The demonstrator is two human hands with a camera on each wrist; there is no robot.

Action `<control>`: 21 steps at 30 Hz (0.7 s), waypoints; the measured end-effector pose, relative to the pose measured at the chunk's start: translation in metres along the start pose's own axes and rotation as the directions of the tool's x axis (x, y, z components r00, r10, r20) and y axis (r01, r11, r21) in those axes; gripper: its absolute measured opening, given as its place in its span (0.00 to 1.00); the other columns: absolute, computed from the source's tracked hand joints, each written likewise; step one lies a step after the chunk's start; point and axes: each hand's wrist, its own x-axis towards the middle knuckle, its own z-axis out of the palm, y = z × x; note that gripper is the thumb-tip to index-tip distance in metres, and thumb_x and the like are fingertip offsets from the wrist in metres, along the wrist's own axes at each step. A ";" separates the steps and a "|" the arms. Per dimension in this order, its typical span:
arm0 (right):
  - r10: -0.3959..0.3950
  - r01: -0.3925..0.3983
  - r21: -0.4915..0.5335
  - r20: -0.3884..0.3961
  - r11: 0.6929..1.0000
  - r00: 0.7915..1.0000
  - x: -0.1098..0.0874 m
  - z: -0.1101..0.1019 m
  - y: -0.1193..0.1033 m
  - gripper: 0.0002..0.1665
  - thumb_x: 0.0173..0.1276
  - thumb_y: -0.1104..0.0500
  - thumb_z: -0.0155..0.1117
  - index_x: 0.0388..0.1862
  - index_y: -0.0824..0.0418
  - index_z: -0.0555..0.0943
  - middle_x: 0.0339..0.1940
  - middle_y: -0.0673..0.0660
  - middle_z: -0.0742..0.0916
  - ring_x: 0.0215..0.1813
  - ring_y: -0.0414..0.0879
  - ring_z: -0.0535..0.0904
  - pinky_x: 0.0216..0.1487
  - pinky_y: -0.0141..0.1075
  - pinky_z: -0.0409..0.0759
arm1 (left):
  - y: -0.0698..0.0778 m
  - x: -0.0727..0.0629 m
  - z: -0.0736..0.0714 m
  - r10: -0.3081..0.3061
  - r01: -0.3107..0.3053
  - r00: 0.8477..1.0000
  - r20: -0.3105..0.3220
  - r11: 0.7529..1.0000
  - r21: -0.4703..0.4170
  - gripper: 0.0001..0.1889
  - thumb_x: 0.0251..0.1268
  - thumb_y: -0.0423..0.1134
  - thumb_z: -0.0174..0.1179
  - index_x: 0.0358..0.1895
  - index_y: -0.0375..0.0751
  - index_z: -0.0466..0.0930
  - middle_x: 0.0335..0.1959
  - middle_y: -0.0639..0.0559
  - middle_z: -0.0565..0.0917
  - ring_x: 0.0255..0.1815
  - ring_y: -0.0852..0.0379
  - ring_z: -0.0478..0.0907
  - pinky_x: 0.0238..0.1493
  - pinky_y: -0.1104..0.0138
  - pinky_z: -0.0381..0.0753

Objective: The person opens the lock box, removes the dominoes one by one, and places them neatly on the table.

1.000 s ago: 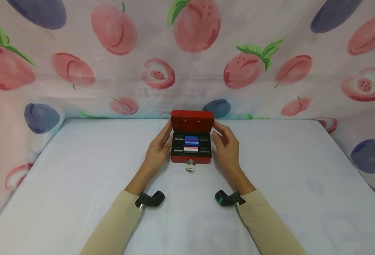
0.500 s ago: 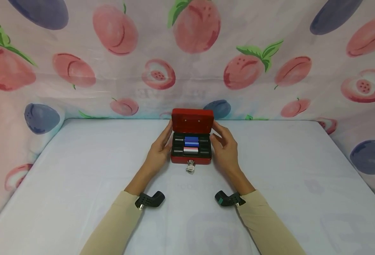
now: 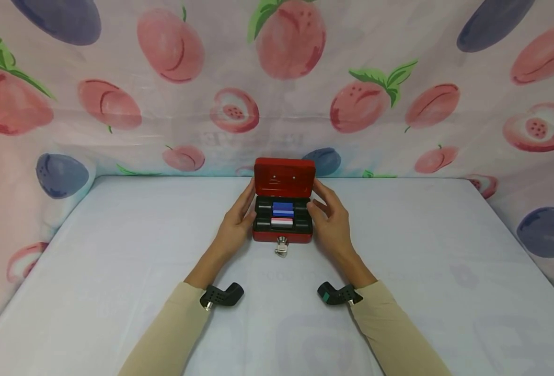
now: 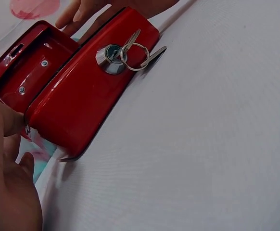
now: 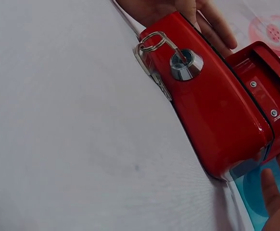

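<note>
Between the two hands stands a red cash box (image 3: pixel 283 237), its lid (image 3: pixel 284 177) raised. A black tray (image 3: pixel 263 227) inside bears blue blocks or stacks (image 3: pixel 283 209) and a white-and-pink one (image 3: pixel 281 222); their kind is unclear. My left hand (image 3: pixel 230 230) lies along the box's left side, thumb by the tray's rim, extended fingers reaching to the lid. On the other side, my right hand (image 3: pixel 334 227) has its thumb at the right rim and its fingers by the lid's edge. Keys on a ring (image 4: pixel 135 55) hang from the front lock (image 5: pixel 185 65).
White cloth covers the table (image 3: pixel 140 250) around the box. Behind it rises a fruit-patterned curtain (image 3: pixel 277 120), close to the lid. Each wrist wears a black camera mount, one on the left (image 3: pixel 222 294) and one on the right (image 3: pixel 338 292).
The lid's top edge has risen slightly in the head view, showing more of its inside. My right hand has shifted a little left, its thumb coming onto the right rim.
</note>
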 end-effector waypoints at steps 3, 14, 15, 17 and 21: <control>0.005 -0.005 -0.018 0.006 1.000 1.000 0.000 0.000 0.000 0.32 0.67 0.74 0.54 0.70 0.72 0.62 0.68 0.69 0.70 0.68 0.61 0.65 0.61 0.60 0.67 | -0.003 0.000 0.000 0.006 -0.006 1.000 0.000 1.000 -0.003 0.38 0.69 0.22 0.44 0.77 0.55 0.46 0.76 0.60 0.52 0.74 0.64 0.49 0.72 0.61 0.49; 0.016 -0.016 -0.096 0.003 0.995 1.000 0.000 0.001 0.001 0.34 0.65 0.79 0.51 0.71 0.69 0.62 0.69 0.67 0.69 0.68 0.58 0.66 0.60 0.60 0.68 | -0.003 0.000 0.000 -0.008 0.008 1.000 0.008 1.000 0.024 0.37 0.70 0.24 0.45 0.77 0.55 0.46 0.76 0.61 0.51 0.74 0.64 0.48 0.72 0.58 0.48; 0.017 -0.016 -0.101 0.003 0.995 1.000 0.000 0.001 0.001 0.34 0.64 0.79 0.50 0.71 0.69 0.62 0.69 0.67 0.69 0.68 0.58 0.66 0.60 0.60 0.68 | -0.003 0.000 -0.001 -0.007 0.006 1.000 0.008 1.000 0.026 0.38 0.70 0.24 0.45 0.77 0.55 0.45 0.76 0.61 0.51 0.74 0.63 0.48 0.72 0.58 0.48; 0.021 -0.020 -0.107 0.006 0.994 1.000 0.000 0.001 0.001 0.35 0.64 0.80 0.50 0.71 0.69 0.62 0.69 0.66 0.69 0.68 0.58 0.66 0.61 0.60 0.68 | -0.003 0.001 -0.001 -0.005 0.005 1.000 0.007 1.000 0.030 0.38 0.70 0.24 0.46 0.77 0.56 0.46 0.76 0.62 0.51 0.74 0.64 0.48 0.72 0.58 0.48; 0.033 -0.031 -0.126 0.009 0.992 0.999 0.000 0.001 0.000 0.35 0.65 0.79 0.50 0.71 0.69 0.62 0.70 0.65 0.68 0.68 0.58 0.66 0.61 0.59 0.68 | -0.004 0.001 0.000 -0.004 0.004 1.000 0.001 0.999 0.032 0.37 0.70 0.24 0.46 0.77 0.54 0.46 0.76 0.61 0.51 0.74 0.62 0.49 0.72 0.58 0.48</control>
